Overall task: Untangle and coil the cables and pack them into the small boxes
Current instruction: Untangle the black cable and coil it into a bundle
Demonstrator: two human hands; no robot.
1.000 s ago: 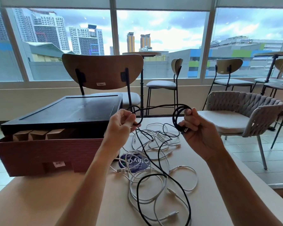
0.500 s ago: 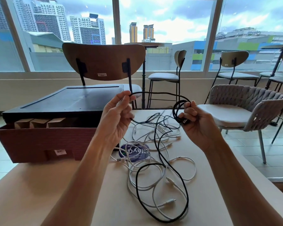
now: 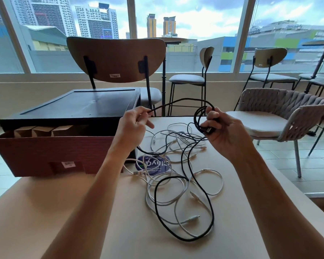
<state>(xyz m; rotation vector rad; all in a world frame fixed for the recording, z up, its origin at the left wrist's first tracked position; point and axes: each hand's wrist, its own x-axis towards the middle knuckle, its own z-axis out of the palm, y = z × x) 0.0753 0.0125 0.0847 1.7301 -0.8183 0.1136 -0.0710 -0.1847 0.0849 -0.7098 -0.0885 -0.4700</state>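
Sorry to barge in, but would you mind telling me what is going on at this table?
A person is coiling a black cable. The right hand holds a few finished loops, while the left hand pinches the strand leading to them. The rest of it trails onto the table through a tangle of white cables. Small boxes stand in the carton at the left.

Held up apart, the left hand (image 3: 133, 126) pinches (thumb to forefinger) while the right hand (image 3: 223, 132) curls tight.
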